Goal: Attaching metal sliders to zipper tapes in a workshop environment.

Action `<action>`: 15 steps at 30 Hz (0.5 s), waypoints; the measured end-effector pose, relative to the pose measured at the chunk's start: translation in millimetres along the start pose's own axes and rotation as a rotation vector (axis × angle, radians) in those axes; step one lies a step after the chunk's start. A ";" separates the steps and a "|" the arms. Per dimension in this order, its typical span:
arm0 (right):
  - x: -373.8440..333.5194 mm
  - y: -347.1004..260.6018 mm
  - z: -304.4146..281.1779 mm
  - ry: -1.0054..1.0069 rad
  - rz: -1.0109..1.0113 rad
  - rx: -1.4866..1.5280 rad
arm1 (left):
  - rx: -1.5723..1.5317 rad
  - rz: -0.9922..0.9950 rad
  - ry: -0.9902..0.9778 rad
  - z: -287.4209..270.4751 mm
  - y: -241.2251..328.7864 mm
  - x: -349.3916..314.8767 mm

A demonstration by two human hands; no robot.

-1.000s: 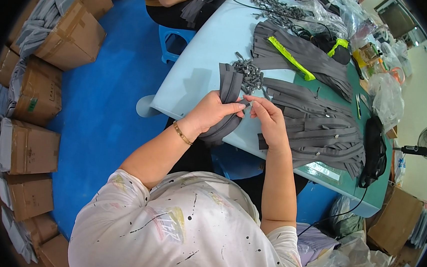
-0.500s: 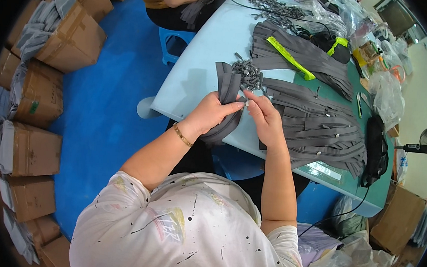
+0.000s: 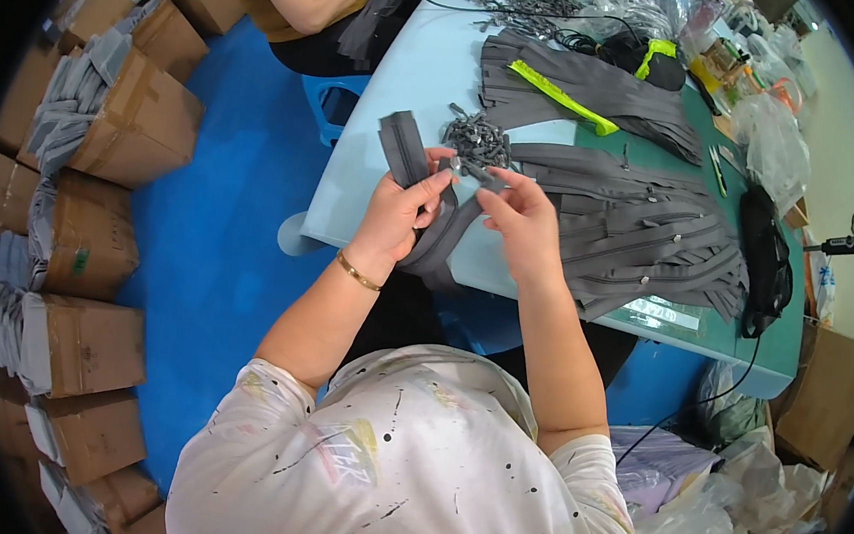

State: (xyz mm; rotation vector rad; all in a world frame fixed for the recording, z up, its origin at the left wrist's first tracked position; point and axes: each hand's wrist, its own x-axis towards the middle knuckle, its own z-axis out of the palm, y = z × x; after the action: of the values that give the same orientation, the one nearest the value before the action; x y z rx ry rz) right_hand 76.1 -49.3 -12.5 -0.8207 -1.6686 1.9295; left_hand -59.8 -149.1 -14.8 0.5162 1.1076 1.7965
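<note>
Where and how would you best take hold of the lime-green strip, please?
Probably pinch the lime-green strip at its middle, coming from above on the near side: it is long and narrow, lying uncovered across grey tapes.

Left edge: I have a bare lane on the table (image 3: pixel 421 66); the raised end of the zipper tape (image 3: pixel 403 145) juts over it.
Near edge: beside the left corner, the left hand (image 3: pixel 394 214) and tape block me.
Middle: a slider pile (image 3: pixel 477 142) and stacked strips (image 3: pixel 641 219) bar a low pass.
Right edge: a black pouch (image 3: pixel 764 258) and plastic bag (image 3: pixel 767 133) crowd it.
Far end: a black cord (image 3: pixel 512 13) crosses.
</note>
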 end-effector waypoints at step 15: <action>-1.0 -3.4 12.0 0.102 -0.160 -0.050 | -0.028 -0.188 -0.075 -0.5 8.2 3.2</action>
State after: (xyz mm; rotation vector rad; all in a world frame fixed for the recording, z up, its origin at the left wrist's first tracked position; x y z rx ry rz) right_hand 68.3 -58.0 -8.0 -0.7663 -1.6732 1.7164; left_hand -65.7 -147.9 -8.4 0.4438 1.0425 1.6147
